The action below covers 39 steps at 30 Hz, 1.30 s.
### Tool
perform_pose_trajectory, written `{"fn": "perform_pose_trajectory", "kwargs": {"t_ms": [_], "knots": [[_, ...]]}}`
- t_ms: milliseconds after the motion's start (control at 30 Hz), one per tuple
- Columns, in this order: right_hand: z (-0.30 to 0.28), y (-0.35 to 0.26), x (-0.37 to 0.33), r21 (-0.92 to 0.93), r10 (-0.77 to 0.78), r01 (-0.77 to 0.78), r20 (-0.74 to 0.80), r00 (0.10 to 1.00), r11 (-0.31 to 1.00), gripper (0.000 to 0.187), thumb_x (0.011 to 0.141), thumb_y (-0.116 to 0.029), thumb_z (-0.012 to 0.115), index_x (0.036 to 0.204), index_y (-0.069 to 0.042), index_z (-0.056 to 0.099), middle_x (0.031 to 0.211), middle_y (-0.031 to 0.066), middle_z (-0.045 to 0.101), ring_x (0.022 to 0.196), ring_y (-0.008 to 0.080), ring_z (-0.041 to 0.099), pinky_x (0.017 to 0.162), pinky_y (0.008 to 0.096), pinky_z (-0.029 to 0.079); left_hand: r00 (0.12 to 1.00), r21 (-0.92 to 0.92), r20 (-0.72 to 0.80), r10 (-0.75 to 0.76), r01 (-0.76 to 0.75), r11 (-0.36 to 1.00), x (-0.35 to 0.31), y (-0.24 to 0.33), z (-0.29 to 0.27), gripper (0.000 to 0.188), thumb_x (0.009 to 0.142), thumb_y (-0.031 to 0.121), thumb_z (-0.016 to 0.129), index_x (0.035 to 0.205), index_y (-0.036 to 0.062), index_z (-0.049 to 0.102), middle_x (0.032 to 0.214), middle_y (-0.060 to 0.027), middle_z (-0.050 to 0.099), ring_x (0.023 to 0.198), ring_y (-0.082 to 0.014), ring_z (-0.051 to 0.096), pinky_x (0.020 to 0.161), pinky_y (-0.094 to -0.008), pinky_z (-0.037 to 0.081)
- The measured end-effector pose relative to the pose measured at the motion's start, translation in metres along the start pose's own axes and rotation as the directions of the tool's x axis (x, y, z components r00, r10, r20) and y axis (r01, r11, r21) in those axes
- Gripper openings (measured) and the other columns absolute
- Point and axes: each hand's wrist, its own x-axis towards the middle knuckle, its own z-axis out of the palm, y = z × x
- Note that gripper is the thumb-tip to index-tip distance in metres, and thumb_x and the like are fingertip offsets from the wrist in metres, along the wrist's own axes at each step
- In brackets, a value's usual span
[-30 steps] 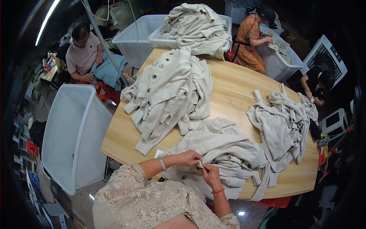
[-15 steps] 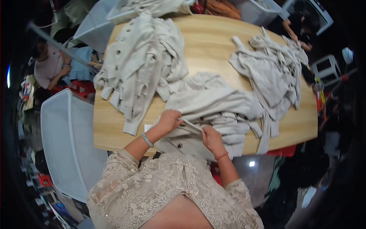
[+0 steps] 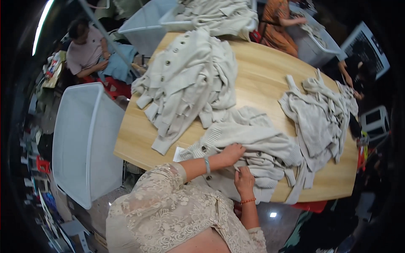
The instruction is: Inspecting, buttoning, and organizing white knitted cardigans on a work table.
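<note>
Here's the left hand (image 3: 233, 154) on the cardigan (image 3: 257, 137), fingers curled; gripping or not, can't tell! Right hand (image 3: 244, 181), just nearer, pinches a cardigan edge. The cardigan lies rumpled at the table's (image 3: 261, 76) near edge, a knit pile (image 3: 190, 80) beyond.

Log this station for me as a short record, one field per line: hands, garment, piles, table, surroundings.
Left hand: on the cloth, fingers curled; grip unclear
Right hand: nearer the body, fingers at the cloth; grip unclear
Garment: cream knit cardigan, dark buttons, rumpled
Left pile: cream knits, buttoned front on top
Right pile: cream knits, loosely heaped
Table: light wood
Beside table: white bin, on the left
Far left: seated person with blue cloth
</note>
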Motion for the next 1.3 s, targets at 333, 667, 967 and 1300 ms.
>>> {"fn": "perform_pose_trajectory", "kwargs": {"t_ms": [333, 667, 967, 1300], "knots": [[-0.004, -0.002, 0.008, 0.048, -0.086, 0.090, -0.079, 0.993, 0.995, 0.021, 0.074, 0.000, 0.064, 0.095, -0.001, 0.058, 0.081, 0.0168, 0.061, 0.069, 0.0323, 0.062, 0.063, 0.0393, 0.049, 0.937, -0.681, 0.341, -0.069, 0.297, 0.670, -0.007, -0.012, 0.001, 0.016, 0.075, 0.016, 0.066, 0.076, 0.0005, 0.067, 0.067, -0.0036, 0.065, 0.061, -0.0099, 0.056, 0.057, -0.0270, 0.046], [-0.011, 0.013, 0.006, 0.010, -0.096, 0.096, 0.024, 0.995, 0.995, 0.034, 0.077, -0.005, 0.061, 0.108, 0.005, 0.055, 0.089, 0.0191, 0.059, 0.076, 0.0345, 0.060, 0.067, 0.0408, 0.048, 0.962, -0.830, 0.251, 0.110, 0.156, 0.536, -0.018, -0.007, -0.004, 0.027, 0.073, 0.021, 0.068, 0.086, -0.0024, 0.066, 0.074, -0.0061, 0.067, 0.066, -0.0106, 0.056, 0.061, -0.0287, 0.046], [-0.027, 0.012, 0.021, 0.127, -0.106, 0.070, 0.306, 0.946, 0.989, 0.020, 0.075, -0.004, 0.058, 0.093, 0.002, 0.063, 0.069, 0.0163, 0.057, 0.061, 0.0307, 0.056, 0.058, 0.0383, 0.045, 0.996, -0.435, -0.089, 0.023, -0.060, 0.899, -0.041, 0.011, 0.000, 0.021, 0.063, 0.016, 0.060, 0.075, 0.0015, 0.069, 0.073, -0.0217, 0.064, 0.066, -0.0378, 0.061, 0.061, -0.0450, 0.048], [-0.043, -0.011, 0.045, -0.113, -0.369, 0.463, 0.454, 0.811, 0.879, 0.037, 0.081, -0.031, 0.067, 0.081, 0.005, 0.060, 0.074, 0.0267, 0.059, 0.065, 0.0433, 0.052, 0.065, 0.0464, 0.045, 0.969, -0.581, -0.206, -0.138, -0.007, 0.814, -0.052, 0.006, -0.013, 0.018, 0.069, 0.015, 0.057, 0.079, 0.0035, 0.066, 0.082, -0.0172, 0.065, 0.078, -0.0358, 0.060, 0.069, -0.0438, 0.048]]}}
